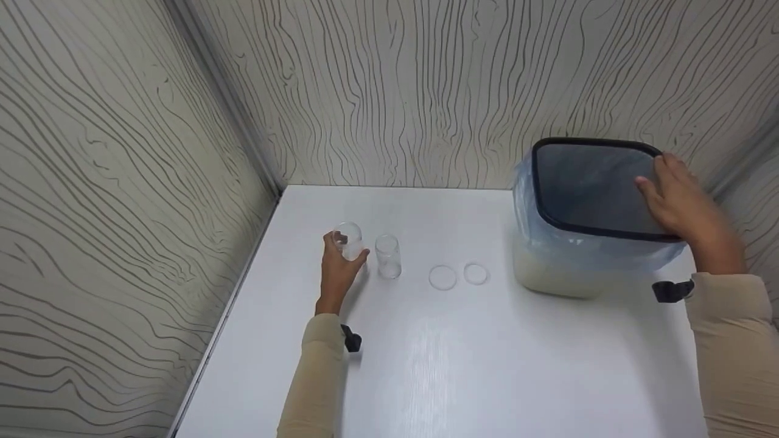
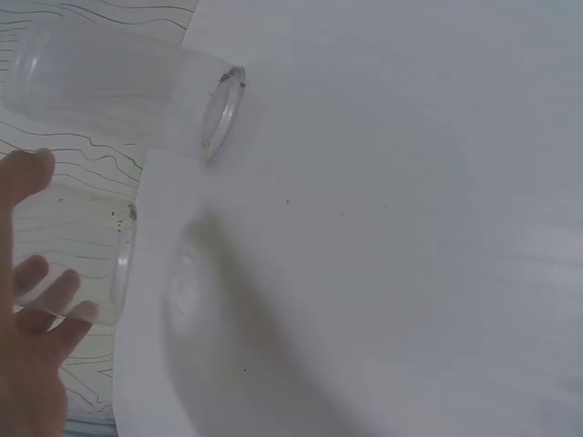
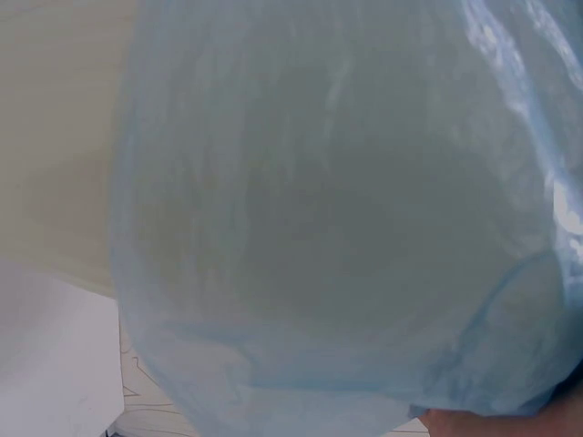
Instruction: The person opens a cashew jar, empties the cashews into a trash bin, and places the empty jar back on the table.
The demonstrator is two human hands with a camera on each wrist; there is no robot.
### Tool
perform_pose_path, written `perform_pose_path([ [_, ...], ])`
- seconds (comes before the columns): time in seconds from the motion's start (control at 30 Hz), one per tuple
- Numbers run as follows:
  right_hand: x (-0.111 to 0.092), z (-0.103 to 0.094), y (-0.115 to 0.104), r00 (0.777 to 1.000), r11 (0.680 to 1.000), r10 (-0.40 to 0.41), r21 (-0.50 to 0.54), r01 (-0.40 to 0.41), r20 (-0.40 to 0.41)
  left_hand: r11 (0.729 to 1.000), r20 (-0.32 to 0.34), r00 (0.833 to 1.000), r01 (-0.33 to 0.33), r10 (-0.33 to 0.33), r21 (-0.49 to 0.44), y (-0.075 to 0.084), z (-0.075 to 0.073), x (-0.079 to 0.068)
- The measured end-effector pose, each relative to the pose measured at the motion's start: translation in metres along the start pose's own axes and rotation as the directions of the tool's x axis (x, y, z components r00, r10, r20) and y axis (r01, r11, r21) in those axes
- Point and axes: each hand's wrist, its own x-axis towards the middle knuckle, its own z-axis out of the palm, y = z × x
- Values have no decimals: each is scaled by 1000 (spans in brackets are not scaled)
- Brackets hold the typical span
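Observation:
My left hand (image 1: 341, 271) grips a clear plastic cup (image 1: 348, 249), thumb on one side and fingers round the other. In the left wrist view, the held cup (image 2: 77, 246) is apart from its shadow on the table. Beside it, to the right, stands a second clear cup (image 1: 388, 258), taller in the left wrist view. My right hand (image 1: 688, 194) holds the right side of the black rim of a trash bin (image 1: 560, 274), thumb over the opening. A translucent blue bag (image 3: 319, 228) lines the bin and hangs over its outside, filling most of the right wrist view.
Two clear, thin round rings (image 1: 442, 277) lie flat on the white table (image 1: 426, 365), between the cups and the bin. Wood-patterned walls (image 1: 395, 91) stand along the back and left edges of the table. A black wrist mount shows at each sleeve.

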Motion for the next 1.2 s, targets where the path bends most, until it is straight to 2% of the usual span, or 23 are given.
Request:
perform_pose_path([
  [0.17, 0, 0, 0, 1000, 1000, -6, -4, 6, 1, 1000, 15, 1000, 1, -1, 1, -4, 2, 0],
  [0.4, 2, -1, 1, 1000, 1000, -4, -2, 4, 17, 999, 19, 999, -35, 35, -16, -9, 4, -3],
  [0.77, 0, 0, 0, 1000, 1000, 5, -9, -5, 10, 998, 46, 999, 22, -19, -55, -17, 11, -4],
  [1.2, 0, -1, 0, 1000, 1000, 9, 5, -9, 13, 998, 83, 996, 20, -15, -58, -22, 15, -6],
])
